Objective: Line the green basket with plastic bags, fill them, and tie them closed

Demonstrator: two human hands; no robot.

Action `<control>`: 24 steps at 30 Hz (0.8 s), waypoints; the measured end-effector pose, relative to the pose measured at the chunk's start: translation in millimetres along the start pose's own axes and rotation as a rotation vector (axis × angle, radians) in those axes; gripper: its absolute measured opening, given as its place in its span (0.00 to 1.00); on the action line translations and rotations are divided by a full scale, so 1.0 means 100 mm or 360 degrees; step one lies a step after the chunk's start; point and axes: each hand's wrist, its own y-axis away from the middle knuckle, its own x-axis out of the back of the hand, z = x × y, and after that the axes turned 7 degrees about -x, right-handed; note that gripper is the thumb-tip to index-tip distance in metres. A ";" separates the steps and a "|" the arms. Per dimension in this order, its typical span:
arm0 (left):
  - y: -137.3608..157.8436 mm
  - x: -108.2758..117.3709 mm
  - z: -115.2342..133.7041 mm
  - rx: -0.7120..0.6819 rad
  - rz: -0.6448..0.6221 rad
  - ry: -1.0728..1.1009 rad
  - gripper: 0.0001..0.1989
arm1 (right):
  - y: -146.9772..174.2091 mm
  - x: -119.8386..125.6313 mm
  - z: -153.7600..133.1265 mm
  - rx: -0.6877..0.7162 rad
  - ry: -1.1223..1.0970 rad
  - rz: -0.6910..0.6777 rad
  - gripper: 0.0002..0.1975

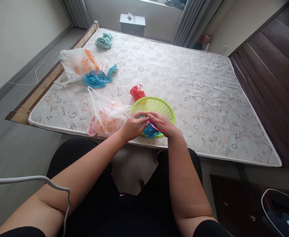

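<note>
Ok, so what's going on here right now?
A person's left hand and right hand hold a thin red loop over a round lime-green plastic basket. Crumpled blue plastic lies at the basket's near side, beneath the hands. Crumpled red plastic sits just beyond the basket, and a white plastic bag with orange print is to its left, on the letter-patterned white mattress.

A small grey rectangular cabinet stands between pleated grey fabric curtains as I watch from afar; a coiled mint-green cloth lies on a white, letter-printed mattress.
</note>
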 end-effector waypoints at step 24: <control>-0.19 0.17 -0.11 0.0827 0.0315 0.0563 0.15 | -0.07 0.45 0.11 0.0400 -0.1454 0.1464 0.21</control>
